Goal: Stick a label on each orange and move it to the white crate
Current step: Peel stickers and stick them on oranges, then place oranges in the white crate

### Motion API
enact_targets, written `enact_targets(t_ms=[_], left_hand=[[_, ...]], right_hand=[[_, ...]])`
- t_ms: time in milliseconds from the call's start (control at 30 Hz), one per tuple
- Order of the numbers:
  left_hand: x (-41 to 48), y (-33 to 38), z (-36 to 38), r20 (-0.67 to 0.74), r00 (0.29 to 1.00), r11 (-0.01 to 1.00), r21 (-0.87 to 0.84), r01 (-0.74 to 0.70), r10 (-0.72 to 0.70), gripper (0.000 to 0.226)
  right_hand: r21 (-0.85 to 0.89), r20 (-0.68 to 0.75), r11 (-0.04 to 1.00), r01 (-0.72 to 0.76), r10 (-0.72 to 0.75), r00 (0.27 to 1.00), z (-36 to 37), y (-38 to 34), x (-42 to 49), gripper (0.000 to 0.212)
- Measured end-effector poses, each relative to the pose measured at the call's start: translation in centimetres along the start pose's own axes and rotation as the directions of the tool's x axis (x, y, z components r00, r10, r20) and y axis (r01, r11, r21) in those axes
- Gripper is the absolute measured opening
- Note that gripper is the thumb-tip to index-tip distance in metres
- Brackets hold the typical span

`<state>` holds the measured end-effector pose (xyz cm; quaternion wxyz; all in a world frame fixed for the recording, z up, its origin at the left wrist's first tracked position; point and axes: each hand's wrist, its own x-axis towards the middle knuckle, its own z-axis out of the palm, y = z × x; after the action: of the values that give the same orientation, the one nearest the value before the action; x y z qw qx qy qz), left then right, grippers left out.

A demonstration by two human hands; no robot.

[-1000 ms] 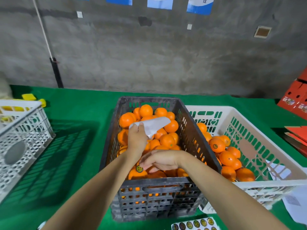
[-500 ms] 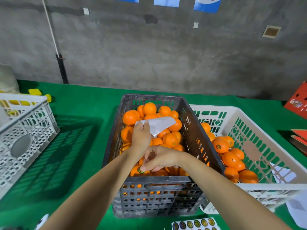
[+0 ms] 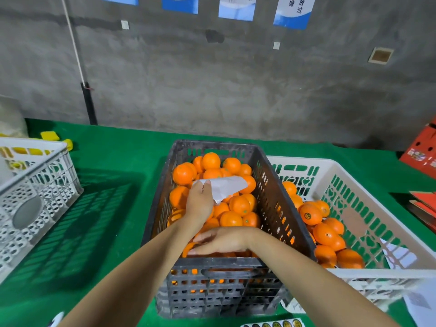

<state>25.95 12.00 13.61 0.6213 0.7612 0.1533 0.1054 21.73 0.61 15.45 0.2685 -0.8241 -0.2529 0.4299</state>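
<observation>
A black crate (image 3: 271,197) in the middle holds several oranges (image 3: 239,205). My left hand (image 3: 200,204) hovers over them and pinches a white label backing sheet (image 3: 227,187). Palm down at the crate's near end, my right hand (image 3: 223,240) has its fingers and thumb curled round an orange (image 3: 188,247) that is mostly hidden beneath it. To the right stands the white crate (image 3: 354,169) with several oranges, one showing a dark round label (image 3: 308,215).
A sheet of round labels (image 3: 271,324) lies at the table's near edge. Another white crate (image 3: 42,185) stands at the left. Red cartons (image 3: 422,154) are at the far right, and white paper (image 3: 398,254) lies in the right crate's near corner. Green cloth (image 3: 113,208) covers the table.
My right hand has gone from pressing a label onto the near orange to lying over it, hiding the label. The left hand and its sheet have barely moved.
</observation>
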Motion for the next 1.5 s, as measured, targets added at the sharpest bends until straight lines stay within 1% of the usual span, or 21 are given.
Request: enact_targets(t_ms=[167, 267, 367, 467, 567, 633, 733, 800, 867, 933, 1000, 1033, 1067, 1133, 1200, 1267, 1333, 1400, 1433, 1467, 1500], left_hand=[[0.1, -0.2, 0.1, -0.042, 0.998, 0.998, -0.016, -0.056, 0.056, 0.05], [-0.1, -0.1, -0.4, -0.115, 0.983, 0.989, -0.034, -0.146, 0.141, 0.038], [-0.1, 0.7, -1.1, -0.245, 0.953, 0.982, -0.008, -0.187, 0.18, 0.035], [-0.3, 0.9, -1.2, -0.277, 0.941, 0.979, 0.006, -0.202, 0.196, 0.04], [-0.8, 1.0, -1.1, -0.279, 0.942, 0.982, 0.03, -0.184, 0.185, 0.038], [-1.0, 1.0, -1.1, -0.265, 0.942, 0.978, 0.083, -0.19, 0.206, 0.038], [-1.6, 1.2, -1.2, -0.246, 0.913, 0.936, 0.217, -0.275, 0.325, 0.04], [-2.2, 1.3, -1.3, -0.206, 0.869, 0.86, 0.364, -0.358, 0.449, 0.038], [-2.5, 1.4, -1.5, -0.149, 0.835, 0.776, 0.483, -0.407, 0.53, 0.035], [-2.5, 1.3, -1.7, -0.093, 0.819, 0.721, 0.536, -0.438, 0.567, 0.033], [-2.3, 1.1, -1.6, -0.005, 0.811, 0.682, 0.544, -0.488, 0.585, 0.029], [-2.2, 0.9, -1.5, 0.049, 0.812, 0.671, 0.535, -0.513, 0.581, 0.027], [-2.1, 0.7, -1.5, 0.103, 0.818, 0.666, 0.528, -0.527, 0.566, 0.028], [-2.2, 0.5, -1.4, 0.183, 0.835, 0.662, 0.533, -0.528, 0.519, 0.041], [-2.2, 0.1, -1.2, 0.206, 0.846, 0.654, 0.554, -0.515, 0.492, 0.046], [-2.1, 0.1, -1.1, 0.167, 0.872, 0.665, 0.587, -0.463, 0.46, 0.043], [-2.3, 0.5, -1.2, 0.13, 0.854, 0.629, 0.623, -0.465, 0.503, 0.036], [-2.5, 0.6, -1.4, 0.113, 0.821, 0.585, 0.649, -0.487, 0.559, 0.031], [-2.7, 0.8, -1.6, 0.095, 0.858, 0.628, 0.641, -0.441, 0.505, 0.034], [-2.7, 1.1, -1.7, 0.091, 0.903, 0.674, 0.636, -0.377, 0.42, 0.04], [-2.6, 1.7, -1.6, 0.097, 0.925, 0.697, 0.629, -0.344, 0.369, 0.045]], right_hand=[[0.171, -0.119, 0.982, 0.075, -0.055, 0.991, 0.4, 0.3, 0.6, 0.061], [0.335, -0.226, 0.939, 0.08, -0.003, 0.974, -0.1, 0.6, 0.6, 0.052], [0.324, -0.36, 0.945, 0.048, 0.077, 0.93, -0.7, 1.1, 0.2, 0.063], [0.36, -0.491, 0.933, -0.01, 0.199, 0.848, -1.2, 1.7, 0.5, 0.048], [0.543, -0.568, 0.839, 0.034, 0.338, 0.75, -2.0, 1.8, 0.7, 0.05], [0.667, -0.568, 0.737, 0.11, 0.408, 0.714, -2.3, 1.7, 0.5, 0.047], [0.824, -0.497, 0.524, 0.216, 0.486, 0.719, -2.7, 1.9, 0.6, 0.056], [0.853, -0.473, 0.455, 0.256, 0.466, 0.748, -2.8, 1.9, 0.4, 0.061], [0.83, -0.506, 0.47, 0.299, 0.412, 0.758, -2.6, 2.0, 0.0, 0.069], [0.752, -0.6, 0.562, 0.344, 0.368, 0.711, -2.3, 2.1, -0.5, 0.069], [0.498, -0.776, 0.814, 0.3, 0.263, 0.574, -2.1, 2.2, -1.0, 0.043], [0.297, -0.86, 0.934, 0.197, 0.172, 0.48, -2.0, 2.3, -1.3, 0.034], [0.125, -0.909, 0.987, 0.1, 0.073, 0.41, -1.8, 2.3, -1.5, 0.033], [-0.013, -0.932, 0.998, 0.055, -0.032, 0.36, -1.2, 1.9, -1.7, 0.036], [-0.009, -0.931, 0.999, 0.044, -0.024, 0.364, -0.9, 1.5, -1.9, 0.038], [0.122, -0.921, 0.984, 0.132, 0.063, 0.384, -1.1, 1.2, -2.3, 0.043], [0.362, -0.873, 0.874, 0.324, 0.197, 0.446, -1.5, 1.2, -3.5, 0.052], [0.542, -0.794, 0.709, 0.451, 0.255, 0.552, -2.6, 1.5, -5.4, 0.054], [0.596, -0.764, 0.635, 0.492, 0.26, 0.59, -3.6, 1.9, -6.6, 0.05], [0.605, -0.766, 0.591, 0.533, 0.251, 0.591, -4.5, 2.6, -7.8, 0.044], [0.563, -0.804, 0.595, 0.574, 0.235, 0.546, -5.6, 3.5, -9.0, 0.037]])
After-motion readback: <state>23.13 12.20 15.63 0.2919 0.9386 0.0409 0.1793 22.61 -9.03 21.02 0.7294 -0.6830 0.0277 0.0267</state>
